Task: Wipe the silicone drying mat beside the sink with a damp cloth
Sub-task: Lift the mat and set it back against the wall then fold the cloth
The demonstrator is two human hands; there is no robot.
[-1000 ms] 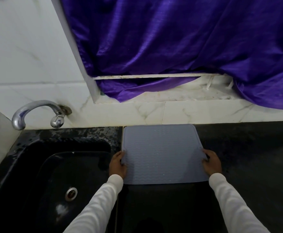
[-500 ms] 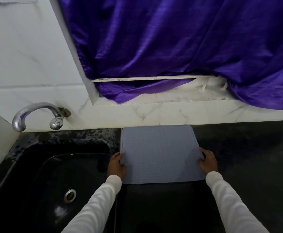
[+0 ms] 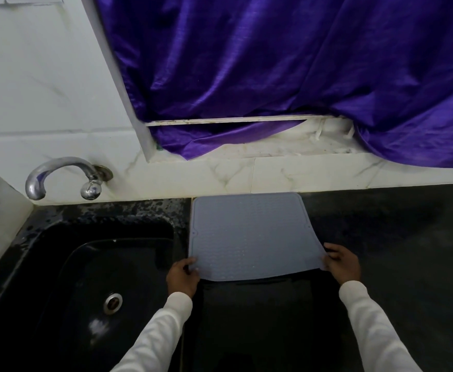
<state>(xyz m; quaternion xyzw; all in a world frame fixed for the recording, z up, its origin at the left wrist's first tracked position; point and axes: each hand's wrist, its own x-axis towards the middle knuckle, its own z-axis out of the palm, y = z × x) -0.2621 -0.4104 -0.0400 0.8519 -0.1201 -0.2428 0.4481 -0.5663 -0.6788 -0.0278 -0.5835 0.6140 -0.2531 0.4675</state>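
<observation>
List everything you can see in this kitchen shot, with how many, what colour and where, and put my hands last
drying mat: one, grey-blue, on the countertop right of the sink, far edge at the wall, near corners lifted
sink: one, black, lower left
drain: one, metal, in the sink bottom
tap: one, chrome, on the wall above the sink
countertop: one, black, right of the sink
wall tiles: white, marbled, behind sink and counter
curtain: one, purple, hanging over the window ledge
sleeves: two, white, bottom
left hand: one, pinches the mat's near left corner
right hand: one, pinches the mat's near right corner
</observation>
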